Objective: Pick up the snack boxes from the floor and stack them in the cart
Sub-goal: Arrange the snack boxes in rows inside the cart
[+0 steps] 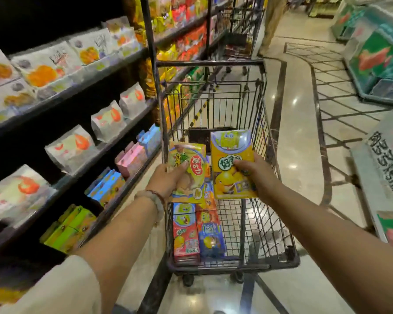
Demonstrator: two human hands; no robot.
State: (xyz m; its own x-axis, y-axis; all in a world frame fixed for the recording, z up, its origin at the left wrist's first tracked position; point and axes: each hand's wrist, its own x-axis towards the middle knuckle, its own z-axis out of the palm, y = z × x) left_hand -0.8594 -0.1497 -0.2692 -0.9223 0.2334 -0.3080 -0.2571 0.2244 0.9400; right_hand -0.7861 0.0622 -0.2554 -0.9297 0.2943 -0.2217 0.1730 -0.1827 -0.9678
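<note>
A dark wire shopping cart (272, 168) stands in the aisle in front of me. My left hand (168, 177) grips a yellow-green snack box (191, 164) by its lower left side, above the cart's left half. My right hand (256, 175) grips a yellow snack box (229, 152) by its right edge, held upright beside the first one. On the cart's floor, along its left side, lie a red box (186, 236), a blue box (211, 241) and an orange box (208, 200), partly hidden under the held ones.
Dark shelves (77, 91) with snack bags and small boxes run along the left, close to the cart. A second cart (238, 26) stands farther down the aisle. Freezer cases (377, 55) line the right. Glossy tiled floor (304, 132) lies open to the cart's right.
</note>
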